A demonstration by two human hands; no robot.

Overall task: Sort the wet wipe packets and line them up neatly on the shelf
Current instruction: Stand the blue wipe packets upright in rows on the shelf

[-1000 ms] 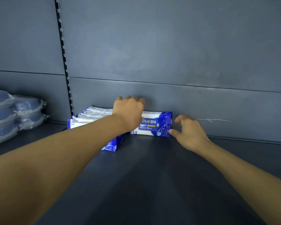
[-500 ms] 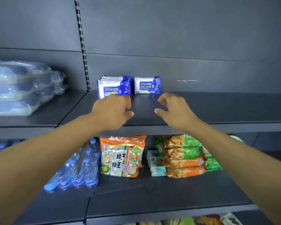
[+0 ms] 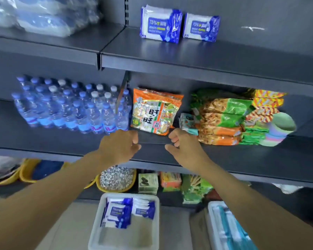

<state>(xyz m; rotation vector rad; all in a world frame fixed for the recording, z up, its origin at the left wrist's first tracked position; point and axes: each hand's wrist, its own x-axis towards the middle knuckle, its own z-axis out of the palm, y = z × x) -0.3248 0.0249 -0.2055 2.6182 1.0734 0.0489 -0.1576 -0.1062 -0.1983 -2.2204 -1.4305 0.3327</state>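
— Dark metal shelving fills our view, and the top shelf (image 3: pixel 197 55) already carries wipes: a stack of packets (image 3: pixel 160 26) standing upright beside a single packet (image 3: pixel 201 27), close but not quite touching, both near the back panel.

— A sec ago we were up there squaring them. What now?

— We've pulled back and tipped down. Left hand (image 3: pixel 118 147) and right hand (image 3: pixel 183 150) hang in front of the middle shelf, fingers loosely curled, each grip holding nothing. Below them sits a white bin (image 3: pixel 98 231) w/ more wipe packets (image 3: pixel 126 212) inside — blue and white, same kind as far as we can tell.

— So that placement's done?

— Looks so. Probably the next reach is down into the bin for another batch. Only two columns are up, so plenty is left; the water bottles (image 3: pixel 70 109) and snack bags (image 3: pixel 155 112) aren't ours.
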